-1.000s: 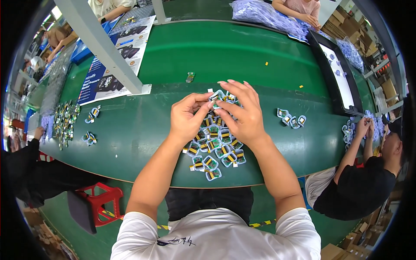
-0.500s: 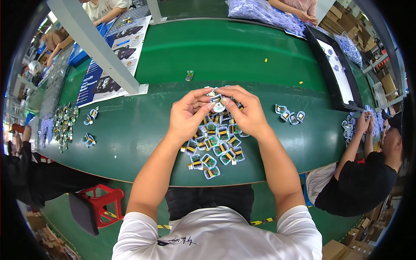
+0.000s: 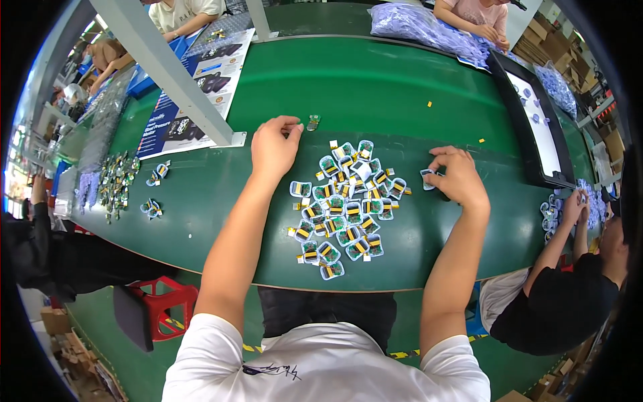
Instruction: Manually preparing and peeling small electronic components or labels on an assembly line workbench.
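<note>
Green bench [image 3: 228, 251], near to far: loose pile of pale cases [image 3: 353, 213] w/ green boards & yellow-black strips, betw. the 2 forearms. R. hand [image 3: 459, 177], right of pile: fingertips at 1 pale case [image 3: 426, 179]; from where I stand, can't tell if grip is closed on it. L. hand [image 3: 274, 144]: grip narrow, thumb & fingers slightly parted, just beside 1 small circuit board [image 3: 313, 122]. Far R.: black tray [image 3: 520, 130]. Far edge: purple parts, bagged [image 3: 418, 25].

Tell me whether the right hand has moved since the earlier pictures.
Yes: the right hand has moved rightward, farther from the grey metal post.
</note>
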The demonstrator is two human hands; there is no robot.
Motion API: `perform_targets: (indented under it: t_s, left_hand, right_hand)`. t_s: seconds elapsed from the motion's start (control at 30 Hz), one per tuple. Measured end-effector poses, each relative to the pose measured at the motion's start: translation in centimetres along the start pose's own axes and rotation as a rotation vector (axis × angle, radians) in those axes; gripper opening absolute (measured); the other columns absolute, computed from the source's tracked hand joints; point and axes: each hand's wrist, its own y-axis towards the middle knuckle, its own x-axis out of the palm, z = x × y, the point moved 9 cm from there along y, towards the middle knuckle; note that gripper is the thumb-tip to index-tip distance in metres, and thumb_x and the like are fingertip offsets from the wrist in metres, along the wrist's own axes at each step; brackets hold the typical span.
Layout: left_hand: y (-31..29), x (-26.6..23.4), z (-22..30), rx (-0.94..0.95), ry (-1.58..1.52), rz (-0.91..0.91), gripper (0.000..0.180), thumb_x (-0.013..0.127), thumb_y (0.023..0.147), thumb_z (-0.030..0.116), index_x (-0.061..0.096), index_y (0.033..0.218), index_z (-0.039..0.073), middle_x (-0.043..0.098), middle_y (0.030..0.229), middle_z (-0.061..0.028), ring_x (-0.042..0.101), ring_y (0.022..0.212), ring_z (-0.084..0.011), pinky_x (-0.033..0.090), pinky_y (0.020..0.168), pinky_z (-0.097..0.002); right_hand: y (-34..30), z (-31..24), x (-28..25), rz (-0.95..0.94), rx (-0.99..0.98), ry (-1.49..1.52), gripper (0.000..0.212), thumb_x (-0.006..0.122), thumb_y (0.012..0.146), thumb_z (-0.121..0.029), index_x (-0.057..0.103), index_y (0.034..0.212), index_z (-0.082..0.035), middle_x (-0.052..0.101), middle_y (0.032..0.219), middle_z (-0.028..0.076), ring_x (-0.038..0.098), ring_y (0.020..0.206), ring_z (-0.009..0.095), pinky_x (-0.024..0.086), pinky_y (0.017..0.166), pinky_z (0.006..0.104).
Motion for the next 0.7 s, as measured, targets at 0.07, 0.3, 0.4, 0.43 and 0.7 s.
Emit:
perform_targets:
  t_s: [0.07,0.3,0.4,0.43,0.7]
  left_hand:
    - [1.3,0.6,0.8,0.063,0.325,-0.028,0.03,0.08,0.092,0.03,0.079,0.105,0.003,0.079,0.098,-0.011,0.074,0.092,-0.0245,0.058,0.088,-0.0367]
    - [4.6,6.5,2.0,0.094,0.818,-0.297,0.041,0.08,0.086,0.046,0.081,0.098,0.007,0.079,0.095,-0.013,0.075,0.093,-0.0334,0.059,0.085,-0.0461]
    - [6.0,7.0,1.3,0.026,0.824,-0.34,0.036,0.077,0.087,0.04,0.081,0.097,0.005,0.079,0.098,-0.0152,0.076,0.095,-0.0359,0.059,0.087,-0.0479]
    - [6.6,6.8,1.0,-0.002,0.795,-0.374,0.036,0.077,0.087,0.039,0.081,0.099,0.005,0.079,0.101,-0.017,0.076,0.095,-0.037,0.059,0.087,-0.0484]
    - [4.1,3.7,-3.6,-0.278,-0.38,-0.351,0.028,0.065,0.104,0.017,0.074,0.113,-0.008,0.078,0.105,-0.014,0.074,0.093,-0.0182,0.057,0.088,-0.033]
  right_hand:
    - [-0.1,0.0,0.0,0.007,0.023,-0.027,0.026,0.085,0.077,-0.022,0.077,0.095,-0.005,0.07,0.132,0.011,0.058,0.13,0.034,0.035,0.12,0.0497]
    - [0.2,-0.8,-1.6,0.242,0.05,-0.019,0.033,0.076,0.092,-0.026,0.074,0.116,-0.003,0.07,0.128,0.013,0.06,0.127,0.035,0.033,0.121,0.0546]
    - [0.4,-1.3,-1.5,0.268,0.027,-0.019,0.034,0.074,0.093,-0.026,0.073,0.118,-0.003,0.07,0.128,0.013,0.061,0.127,0.035,0.034,0.121,0.0555]
    - [0.4,-1.3,-1.5,0.274,0.011,-0.017,0.035,0.074,0.093,-0.027,0.073,0.119,-0.003,0.07,0.128,0.013,0.061,0.126,0.035,0.034,0.121,0.0559]
    - [0.3,-2.0,-2.2,0.326,-0.006,-0.001,0.034,0.074,0.095,-0.027,0.073,0.119,-0.003,0.07,0.129,0.014,0.061,0.126,0.036,0.035,0.12,0.0554]
